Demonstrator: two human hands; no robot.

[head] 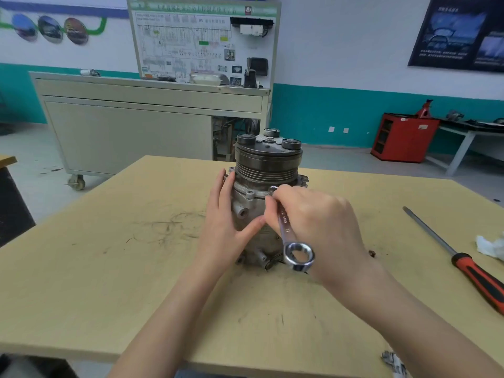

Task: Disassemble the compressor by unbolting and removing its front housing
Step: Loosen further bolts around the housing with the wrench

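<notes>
**Wrench meets housing bolt on the compressor [268, 165], standing upright at centre frame on the table [109, 255].**

The left hand [223, 222] lies flat, fingers straight, against the casing's left side. The right hand [313, 219] grips a combination wrench [285, 227], its upper end at the flange under the pulley. The wrench head probably wants full seating before any turn, with firm bracing so the body does not tip. A screwdriver [463, 263] lies at right.

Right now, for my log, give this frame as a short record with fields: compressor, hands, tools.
compressor: compressor upright on the table, pulley end up
left hand: left hand flat against the compressor's side, fingers straight
right hand: right hand grips the wrench, far end at the flange
ring end: free, toward camera
aside: screwdriver and crumpled tissue on table's right
</notes>
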